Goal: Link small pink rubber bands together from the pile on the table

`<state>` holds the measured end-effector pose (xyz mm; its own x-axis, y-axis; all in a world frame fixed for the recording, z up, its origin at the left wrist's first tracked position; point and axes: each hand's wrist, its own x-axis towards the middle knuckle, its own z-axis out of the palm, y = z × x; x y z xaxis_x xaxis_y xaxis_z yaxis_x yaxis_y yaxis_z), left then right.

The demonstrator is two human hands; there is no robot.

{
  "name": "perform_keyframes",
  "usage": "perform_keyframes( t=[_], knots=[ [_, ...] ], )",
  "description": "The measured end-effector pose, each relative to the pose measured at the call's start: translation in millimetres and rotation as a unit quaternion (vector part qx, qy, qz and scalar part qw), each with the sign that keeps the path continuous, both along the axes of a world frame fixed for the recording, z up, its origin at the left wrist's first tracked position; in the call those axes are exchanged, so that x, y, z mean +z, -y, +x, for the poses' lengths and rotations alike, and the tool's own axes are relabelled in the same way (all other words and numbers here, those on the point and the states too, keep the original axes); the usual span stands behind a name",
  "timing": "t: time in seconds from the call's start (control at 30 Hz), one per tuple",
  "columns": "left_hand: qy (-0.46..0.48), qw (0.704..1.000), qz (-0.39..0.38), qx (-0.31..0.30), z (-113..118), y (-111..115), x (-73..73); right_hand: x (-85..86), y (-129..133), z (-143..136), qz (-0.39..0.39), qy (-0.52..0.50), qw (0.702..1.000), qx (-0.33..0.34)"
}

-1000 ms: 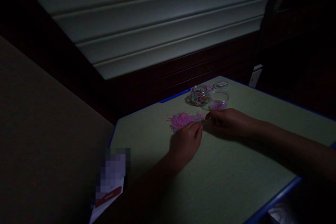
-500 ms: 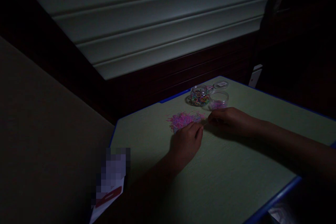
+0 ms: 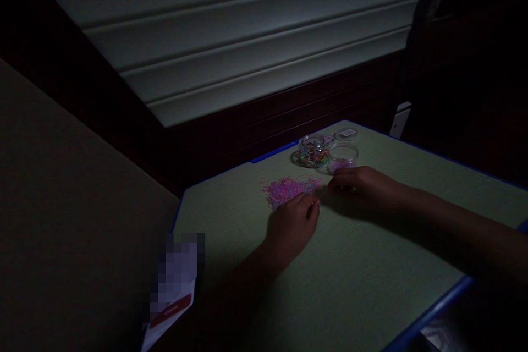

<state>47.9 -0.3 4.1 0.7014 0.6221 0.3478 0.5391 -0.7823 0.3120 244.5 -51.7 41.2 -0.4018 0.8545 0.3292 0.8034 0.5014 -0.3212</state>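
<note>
A thin, light rubber band (image 3: 323, 194) is stretched in the short gap between my two hands. My left hand (image 3: 293, 225) pinches one end of it, just in front of a pile of small pink and purple rubber bands (image 3: 286, 189). The other end is in the closed fingers of my right hand (image 3: 359, 187), whose fingertips are partly in shadow. Right behind that hand stands an open clear round tub (image 3: 344, 154) with some pinkish bands at its bottom. A second clear jar (image 3: 312, 153), holding larger multicoloured bands, is beside it.
A clear lid (image 3: 346, 134) with a white label lies at the far corner of the pale green table (image 3: 355, 269), which has a blue edge. At the left edge is a white and red package (image 3: 171, 308), partly blurred out. A slatted pale panel (image 3: 247, 27) rises behind.
My right hand has shifted very slightly, and the gap between the hands looks nearly the same. My left hand stays in place; the pile and tubs have not changed.
</note>
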Motion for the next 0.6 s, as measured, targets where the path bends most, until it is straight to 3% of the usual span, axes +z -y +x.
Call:
perform_keyframes(
  t=[0.17, 0.4, 0.6],
  knots=[
    [0.000, 1.000, 0.002, 0.000, 0, 0, -0.1, 1.8, -1, 8, 0.065, -0.023, 0.993, -0.099],
    [-0.006, 1.000, -0.003, 0.003, 0, 0, -0.2, 7.8, -1, 22, 0.138, 0.004, 0.948, -0.286],
    [-0.005, 1.000, -0.002, 0.003, 0, 0, -1.4, 3.7, -3, 30, 0.128, 0.047, 0.926, -0.352]
  ],
)
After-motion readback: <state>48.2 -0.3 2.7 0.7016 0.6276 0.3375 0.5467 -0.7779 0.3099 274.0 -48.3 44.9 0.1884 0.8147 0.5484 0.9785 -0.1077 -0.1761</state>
